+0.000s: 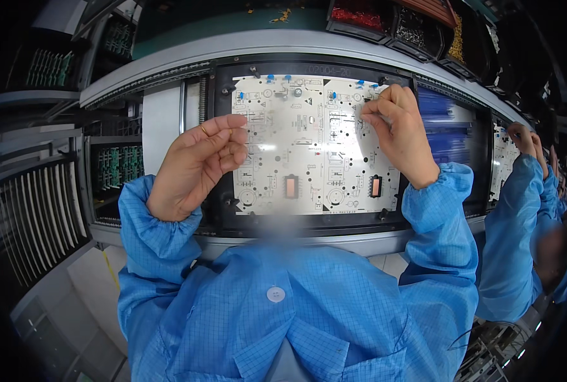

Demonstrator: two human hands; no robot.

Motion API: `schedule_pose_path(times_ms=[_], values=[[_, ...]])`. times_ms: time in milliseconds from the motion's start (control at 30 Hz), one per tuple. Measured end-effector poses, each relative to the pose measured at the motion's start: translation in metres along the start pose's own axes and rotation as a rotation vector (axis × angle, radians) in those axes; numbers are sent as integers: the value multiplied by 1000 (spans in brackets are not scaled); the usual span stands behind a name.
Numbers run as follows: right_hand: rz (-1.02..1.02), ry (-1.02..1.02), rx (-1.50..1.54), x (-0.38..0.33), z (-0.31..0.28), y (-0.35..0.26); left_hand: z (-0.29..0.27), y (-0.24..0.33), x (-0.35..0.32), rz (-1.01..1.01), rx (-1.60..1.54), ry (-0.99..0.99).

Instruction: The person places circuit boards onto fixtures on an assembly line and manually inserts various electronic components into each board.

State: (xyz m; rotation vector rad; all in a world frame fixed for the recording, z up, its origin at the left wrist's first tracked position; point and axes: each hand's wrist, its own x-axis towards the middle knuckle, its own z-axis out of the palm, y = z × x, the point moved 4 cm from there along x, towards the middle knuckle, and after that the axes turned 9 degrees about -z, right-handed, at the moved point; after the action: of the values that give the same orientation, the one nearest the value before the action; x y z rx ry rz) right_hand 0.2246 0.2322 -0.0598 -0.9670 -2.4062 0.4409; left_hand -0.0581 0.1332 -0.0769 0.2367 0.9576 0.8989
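A white printed circuit board [283, 162], marked as two like halves, lies in a black carrier frame [321, 223] before me. Small blue components [288, 77] stand near its far edge, and a chip with a copper-coloured top [375, 186] sits on each half nearer to me. My left hand [200, 156] hovers over the board's left edge, palm partly up, fingers curled and thumb against them; a tiny yellowish bit shows at a finger. Over the upper right half my right hand [398, 130] pinches thumb and forefinger together close to the board. What either pinch holds is too small to tell.
Parts bins with red [358, 18], silvery and yellow pieces stand at the far right beyond the metal rail [232, 48]. Racks of green boards [119, 167] are at left. At right, a co-worker's blue sleeve [509, 235] and hand are over another board.
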Motion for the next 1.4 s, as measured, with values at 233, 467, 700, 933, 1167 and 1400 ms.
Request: schedule_pose_path(times_ms=[233,467,700,933,1167,1400], values=[[622,351,959,-25,-24,33,9,5,-3,74,353,64],[779,254,1347,-57,-16,4,14,7,1,155,675,121],[832,381,1403,-70,-4,-11,19,6,15,370,1019,326],[757,504,1521,-82,8,-1,31,7,20,476,1337,364],[708,603,1524,-83,4,1,37,1,23,380,1264,387],[710,633,1499,-82,7,-2,33,4,24,403,1304,395]])
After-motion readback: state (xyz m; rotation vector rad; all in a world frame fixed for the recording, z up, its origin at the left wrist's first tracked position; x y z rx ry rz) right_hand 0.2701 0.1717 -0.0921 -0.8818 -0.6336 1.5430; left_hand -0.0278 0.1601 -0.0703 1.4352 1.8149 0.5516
